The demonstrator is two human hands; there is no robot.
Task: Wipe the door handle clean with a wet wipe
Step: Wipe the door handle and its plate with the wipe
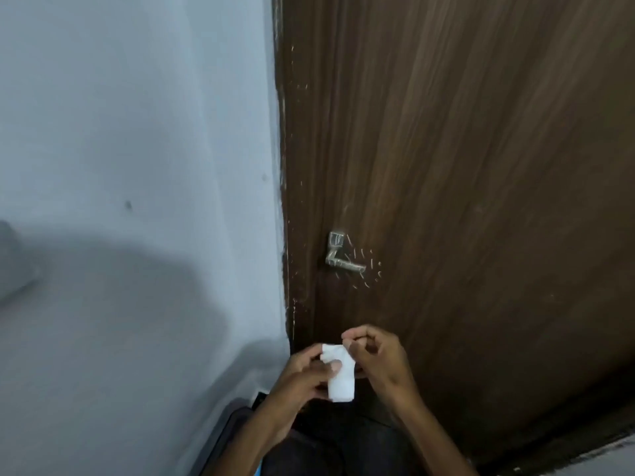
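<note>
- Left hand [302, 372] — fingers curled, thumb pinching the folded white wet wipe [340, 379] from the left.
- Right hand [378, 355], fingers bent, nips the wipe's top edge.
- Farther off, the metal lever door handle [343, 261] juts from the scratched brown wooden door [464, 166], untouched — pale wall [137, 132] at left.

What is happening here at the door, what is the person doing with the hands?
A person stands close to a brown wooden door and holds a white wet wipe in both hands. The left hand grips it from the side, and the right hand pinches its upper edge, as if unfolding it. The metal door handle is above the hands and nothing touches it yet, so the wiping has not begun. Pale scratches mark the wood around the handle.
</note>
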